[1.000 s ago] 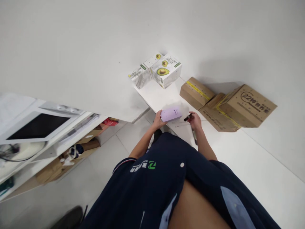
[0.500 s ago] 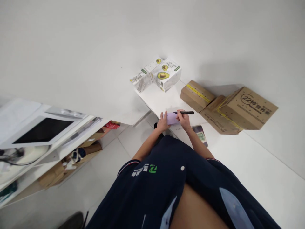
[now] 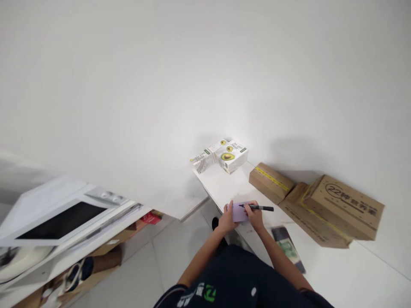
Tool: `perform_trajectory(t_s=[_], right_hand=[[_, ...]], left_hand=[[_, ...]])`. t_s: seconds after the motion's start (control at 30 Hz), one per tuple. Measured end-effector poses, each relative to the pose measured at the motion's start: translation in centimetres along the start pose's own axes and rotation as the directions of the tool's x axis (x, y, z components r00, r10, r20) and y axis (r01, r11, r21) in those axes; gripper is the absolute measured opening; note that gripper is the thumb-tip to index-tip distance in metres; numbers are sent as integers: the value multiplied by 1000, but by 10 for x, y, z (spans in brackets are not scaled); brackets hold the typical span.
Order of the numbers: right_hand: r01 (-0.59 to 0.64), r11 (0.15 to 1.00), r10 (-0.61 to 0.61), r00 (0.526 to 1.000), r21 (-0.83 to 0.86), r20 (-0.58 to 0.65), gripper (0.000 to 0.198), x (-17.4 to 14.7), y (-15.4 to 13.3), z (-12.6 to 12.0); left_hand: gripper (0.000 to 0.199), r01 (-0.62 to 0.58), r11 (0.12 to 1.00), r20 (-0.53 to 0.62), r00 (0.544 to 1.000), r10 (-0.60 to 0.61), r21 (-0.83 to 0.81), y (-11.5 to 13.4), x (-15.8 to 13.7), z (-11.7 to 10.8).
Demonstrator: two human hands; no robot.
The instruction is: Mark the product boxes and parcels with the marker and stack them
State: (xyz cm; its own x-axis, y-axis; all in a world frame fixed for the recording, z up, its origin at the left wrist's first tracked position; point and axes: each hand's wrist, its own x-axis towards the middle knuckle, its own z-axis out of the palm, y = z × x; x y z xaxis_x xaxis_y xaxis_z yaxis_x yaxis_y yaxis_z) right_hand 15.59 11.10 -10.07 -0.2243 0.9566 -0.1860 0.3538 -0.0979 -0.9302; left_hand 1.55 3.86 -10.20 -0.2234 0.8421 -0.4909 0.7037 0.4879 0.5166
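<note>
A small purple notepad (image 3: 238, 213) rests at the near edge of the white table (image 3: 221, 182). My left hand (image 3: 227, 219) grips its left side, fingers on top and thumb along the near edge. In my right hand (image 3: 254, 217) is a black marker pen (image 3: 261, 208), its tip pointing left at the pad's surface and its body sticking out to the right. Just right of my right forearm lies a flat item with a green printed picture (image 3: 288, 249), partly covered by the arm.
White boxes with avocado pictures (image 3: 231, 155) stand at the table's far end. Brown cartons (image 3: 345, 207) line the right side against the wall. At left, a white microwave (image 3: 64, 218) sits on a shelf unit with brown boxes and a shoe-like item (image 3: 78, 273) below.
The camera view has tilted up, so everything sits lower in the picture. Both hands stay at the notepad, and the pen tip has moved slightly over it.
</note>
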Motion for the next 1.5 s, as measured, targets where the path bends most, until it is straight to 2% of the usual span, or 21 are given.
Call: perform_trajectory(t_s=[0.13, 0.37, 0.43, 0.53, 0.77, 1.17, 1.27, 1.33, 1.43, 1.5], right_hand=[[105, 985, -98, 993, -135, 60, 36, -3, 4, -1], [180, 973, -173, 983, -144, 59, 28, -7, 2, -5], [181, 969, -173, 983, -168, 63, 27, -8, -1, -7], [121, 974, -106, 991, -192, 88, 22, -9, -4, -10], [219, 952, -200, 974, -215, 106, 16, -7, -1, -13], [187, 976, -181, 981, -109, 67, 11, -6, -2, -12], [137, 991, -137, 991, 5, -3, 15, -7, -2, -12], [54, 991, -47, 997, 122, -57, 21, -12, -1, -15], [-69, 957, 100, 990, 282, -96, 27, -24, 3, -29], [-116, 947, 166, 976, 301, -145, 30, -33, 10, -44]], left_hand=[[112, -1, 999, 3, 1000, 1, 39, 2, -2, -2], [111, 1, 999, 5, 1000, -2, 52, 4, -1, -2], [111, -3, 999, 8, 1000, 3, 49, 6, -3, -3], [109, -4, 999, 21, 1000, 3, 35, 10, -5, -4], [111, -45, 999, -7, 999, 45, -13, 12, -5, -1], [111, -41, 999, -13, 999, 41, -35, 12, -6, 0], [112, -31, 999, -11, 999, 31, -21, 11, -6, 0], [111, -27, 1000, -2, 1000, 27, -9, 12, -7, -1], [108, -37, 999, 6, 999, 37, -2, 13, -8, -3], [107, -43, 999, 3, 999, 43, -4, 12, -8, -3]])
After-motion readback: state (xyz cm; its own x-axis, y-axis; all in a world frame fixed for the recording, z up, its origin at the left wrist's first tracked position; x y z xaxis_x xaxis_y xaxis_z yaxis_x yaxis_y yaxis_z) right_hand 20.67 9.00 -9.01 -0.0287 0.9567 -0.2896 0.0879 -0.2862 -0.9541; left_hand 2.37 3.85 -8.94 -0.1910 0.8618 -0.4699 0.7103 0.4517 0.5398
